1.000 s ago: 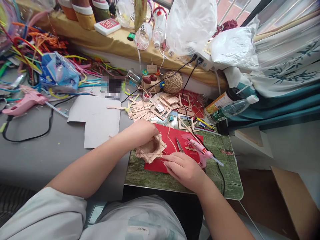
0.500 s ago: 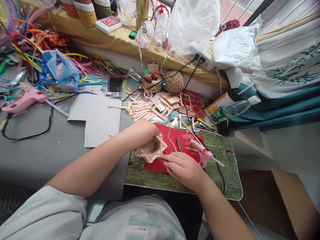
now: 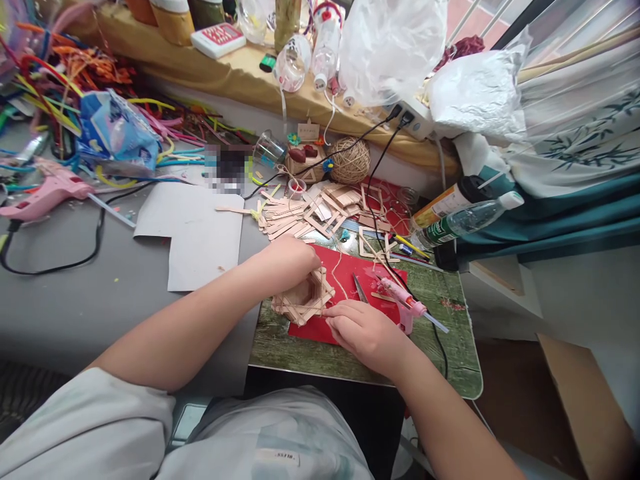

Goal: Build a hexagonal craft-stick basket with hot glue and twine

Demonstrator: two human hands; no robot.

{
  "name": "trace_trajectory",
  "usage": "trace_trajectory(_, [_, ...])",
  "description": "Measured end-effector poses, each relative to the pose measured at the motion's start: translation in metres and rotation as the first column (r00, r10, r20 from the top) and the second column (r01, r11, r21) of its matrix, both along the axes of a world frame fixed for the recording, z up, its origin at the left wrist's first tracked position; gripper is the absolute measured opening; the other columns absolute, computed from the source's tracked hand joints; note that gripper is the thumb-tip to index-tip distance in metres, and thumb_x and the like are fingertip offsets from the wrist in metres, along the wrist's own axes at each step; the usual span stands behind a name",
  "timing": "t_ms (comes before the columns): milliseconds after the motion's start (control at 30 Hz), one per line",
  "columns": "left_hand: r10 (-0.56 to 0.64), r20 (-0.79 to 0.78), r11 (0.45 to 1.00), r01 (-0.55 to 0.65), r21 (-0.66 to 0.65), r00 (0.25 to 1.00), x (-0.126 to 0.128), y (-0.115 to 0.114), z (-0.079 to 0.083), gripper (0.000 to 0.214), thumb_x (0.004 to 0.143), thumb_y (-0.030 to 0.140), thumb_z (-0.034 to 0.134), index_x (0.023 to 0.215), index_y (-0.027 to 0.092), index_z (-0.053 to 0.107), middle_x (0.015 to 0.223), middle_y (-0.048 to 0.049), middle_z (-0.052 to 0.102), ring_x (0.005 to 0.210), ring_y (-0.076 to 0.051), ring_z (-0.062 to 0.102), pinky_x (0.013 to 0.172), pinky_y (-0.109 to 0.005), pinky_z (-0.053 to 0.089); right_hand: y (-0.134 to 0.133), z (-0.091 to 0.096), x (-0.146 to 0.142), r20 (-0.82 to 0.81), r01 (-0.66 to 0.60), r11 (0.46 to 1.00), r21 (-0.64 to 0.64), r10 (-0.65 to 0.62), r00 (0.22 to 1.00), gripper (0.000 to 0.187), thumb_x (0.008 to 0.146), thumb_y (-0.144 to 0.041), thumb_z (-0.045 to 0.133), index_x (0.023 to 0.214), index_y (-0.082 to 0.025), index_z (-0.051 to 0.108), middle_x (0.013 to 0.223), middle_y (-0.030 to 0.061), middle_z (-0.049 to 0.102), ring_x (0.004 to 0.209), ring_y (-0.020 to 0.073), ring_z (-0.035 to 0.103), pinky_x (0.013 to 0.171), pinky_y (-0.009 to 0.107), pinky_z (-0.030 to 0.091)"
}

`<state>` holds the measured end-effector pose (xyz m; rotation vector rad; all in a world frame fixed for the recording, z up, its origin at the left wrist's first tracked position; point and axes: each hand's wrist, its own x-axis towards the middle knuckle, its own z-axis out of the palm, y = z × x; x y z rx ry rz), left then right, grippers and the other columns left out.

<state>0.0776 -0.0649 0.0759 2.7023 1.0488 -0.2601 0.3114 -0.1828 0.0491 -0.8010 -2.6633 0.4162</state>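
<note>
As the left hand (image 3: 299, 259) grips an open-topped stick basket (image 3: 305, 309), right hand (image 3: 364, 332) pinched beside it, hold unclear

Bright daylight from the window (image 3: 487, 23), far beyond & R of my hands (image 3: 367, 330). Up that way the plastic bag (image 3: 393, 50) is nearly blown out; the silvery pkg (image 3: 477, 87) beside it shines w/ highlights. Small white glare spot on the desk (image 3: 460, 347) just past my hands. Below the desk edge, nearer me, v. dark. Wide-angle stretch: curtain (image 3: 585, 133) far R looks smeared. Pixelated patch (image 3: 227, 170) beyond, L of hands. My hands: fairly sharp.
</note>
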Motion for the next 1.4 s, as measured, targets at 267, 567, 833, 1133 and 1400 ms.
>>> trace_trajectory(267, [-0.015, -0.002, 1.0, 0.015, -0.007, 1.0, -0.001, -0.001, 0.004, 0.016, 0.082, 0.011, 0.062, 0.083, 0.023, 0.072, 0.08, -0.0034, 0.075, 0.072, -0.018, 0.061, 0.069, -0.033, 0.036, 0.006, -0.002, -0.003, -0.021, -0.017, 1.0, -0.016, 0.017, 1.0, 0.016, 0.104, -0.008, 0.052, 0.102, -0.02, 0.062, 0.105, 0.0126, 0.076, 0.097, 0.0247, 0.071, 0.087, 0.042, 0.063])
trace_trajectory(567, [-0.05, 0.004, 0.999, 0.05, 0.006, 0.999, -0.001, 0.001, -0.004, 0.012, 0.084, 0.014, 0.064, 0.086, 0.023, 0.072, 0.081, -0.003, 0.076, 0.074, -0.019, 0.061, 0.069, -0.034, 0.034, 0.008, 0.002, -0.01, -0.111, 0.019, 1.0, -0.018, -0.021, 0.994, 0.019, 0.103, -0.005, 0.054, 0.096, -0.022, 0.058, 0.099, 0.0103, 0.076, 0.095, 0.0229, 0.073, 0.084, 0.039, 0.065])
trace_trajectory(833, [-0.063, 0.006, 0.998, 0.063, 0.021, 0.998, -0.003, 0.001, -0.008, 0.014, 0.082, 0.013, 0.062, 0.084, 0.024, 0.07, 0.079, -0.0019, 0.074, 0.073, -0.019, 0.061, 0.073, -0.034, 0.036, 0.009, -0.005, -0.011, -0.14, 0.08, 0.994, -0.068, -0.089, 0.986, 0.015, 0.102, -0.007, 0.056, 0.1, -0.022, 0.058, 0.097, 0.0095, 0.074, 0.093, 0.0232, 0.072, 0.084, 0.04, 0.065])
trace_trajectory(1133, [-0.047, -0.025, 0.999, 0.046, -0.001, 0.999, 0.0, 0.0, 0.002, 0.011, 0.079, 0.012, 0.068, 0.083, 0.021, 0.07, 0.078, -0.002, 0.074, 0.071, -0.017, 0.059, 0.07, -0.032, 0.037, 0.003, -0.01, -0.016, -0.242, 0.192, 0.974, -0.119, -0.216, 0.946, 0.015, 0.1, -0.009, 0.059, 0.101, -0.024, 0.06, 0.103, 0.0093, 0.075, 0.095, 0.0229, 0.074, 0.087, 0.04, 0.064])
trace_trajectory(1400, [-0.054, -0.046, 0.998, 0.054, 0.019, 0.998, 0.0, 0.001, -0.004, 0.009, 0.079, 0.014, 0.068, 0.084, 0.022, 0.071, 0.078, -0.0003, 0.074, 0.071, -0.016, 0.058, 0.071, -0.032, 0.037, -0.01, -0.014, -0.025, -0.294, 0.307, 0.936, -0.171, -0.346, 0.891, 0.017, 0.101, -0.009, 0.058, 0.102, -0.025, 0.058, 0.1, 0.007, 0.074, 0.094, 0.0221, 0.072, 0.084, 0.038, 0.062])
